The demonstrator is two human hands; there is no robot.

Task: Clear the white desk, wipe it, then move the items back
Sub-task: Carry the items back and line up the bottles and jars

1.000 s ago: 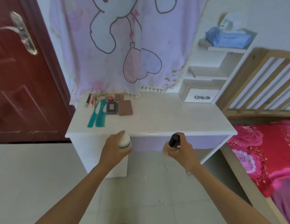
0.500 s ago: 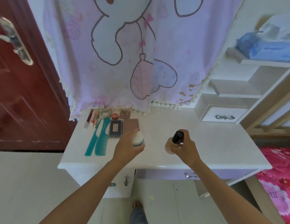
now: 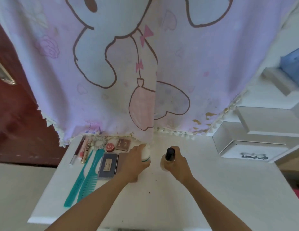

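Looked to me like the put-back stage: two bottles going down at the back of the white desk [image 3: 212, 189], approx mid-way along, just right of the toiletries already laid out (teal combs [image 3: 85, 177], blue case [image 3: 108, 165], red tin [image 3: 110, 147], brown palette [image 3: 123, 144]). To do it well I'd lower each straight & upright, base flat before letting go; keep the white bottle [image 3: 146, 154] off the palette's edge & out of the curtain hem [image 3: 172, 132] behind; leave a gap btwn the two so neither knocks the other. Whether the bases had met the top I couldn't tell; the hands hid them.

Left hand [image 3: 134, 164] reached fwd, fingers & thumb wrapped round the white green-banded bottle, its top clear of the knuckles; right hand [image 3: 178, 165] likewise, fingers curled tight round the black-capped bottle [image 3: 169, 153], cap poking up; forearms stretched out, converging slightly, wrists low over the desk.
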